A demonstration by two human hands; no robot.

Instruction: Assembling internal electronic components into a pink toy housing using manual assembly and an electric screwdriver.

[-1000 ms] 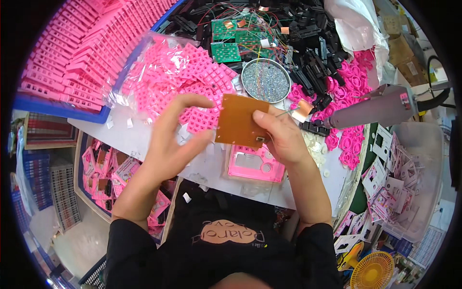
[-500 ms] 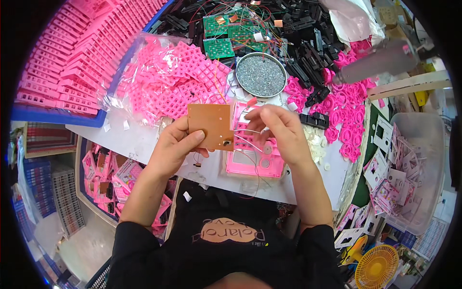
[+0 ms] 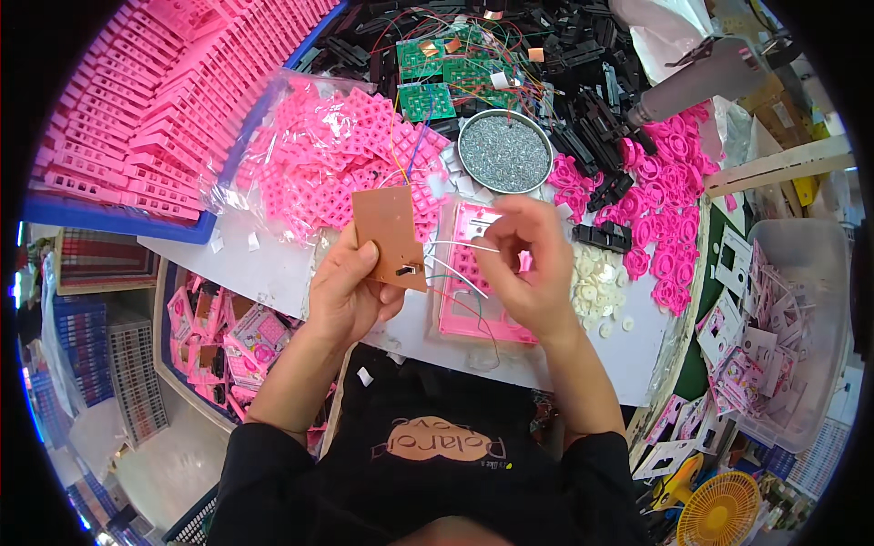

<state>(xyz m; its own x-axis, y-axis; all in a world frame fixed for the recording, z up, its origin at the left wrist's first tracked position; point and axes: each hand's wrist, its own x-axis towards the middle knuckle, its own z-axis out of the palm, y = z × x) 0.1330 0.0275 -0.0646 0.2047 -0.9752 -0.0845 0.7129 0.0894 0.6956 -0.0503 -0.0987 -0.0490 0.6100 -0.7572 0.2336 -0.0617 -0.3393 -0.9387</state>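
Observation:
My left hand [image 3: 344,289] grips a brown circuit board [image 3: 387,232] by its left edge, with the thumb on its face. A small black switch [image 3: 406,270] sits near the board's lower edge. Thin coloured wires and white wires [image 3: 462,244] trail from the board. My right hand [image 3: 533,268] is curled, thumb and fingers drawn together beside the end of the upper white wire; what they hold is hidden. Beneath it lies a pink plastic case [image 3: 455,320], partly covered by the hand.
A round tin [image 3: 553,155] of small metal screws stands behind the case. Around it are pink keypad pieces [image 3: 319,136], green circuit boards [image 3: 426,101], black plastic parts [image 3: 574,136], pink rings [image 3: 672,227] and cream discs [image 3: 596,287]. A grey tool [image 3: 696,82] juts in at the right.
The board has turned and tilted in my left hand. My right hand's fingers have curled closer together near the white wire. The whole view has shifted slightly.

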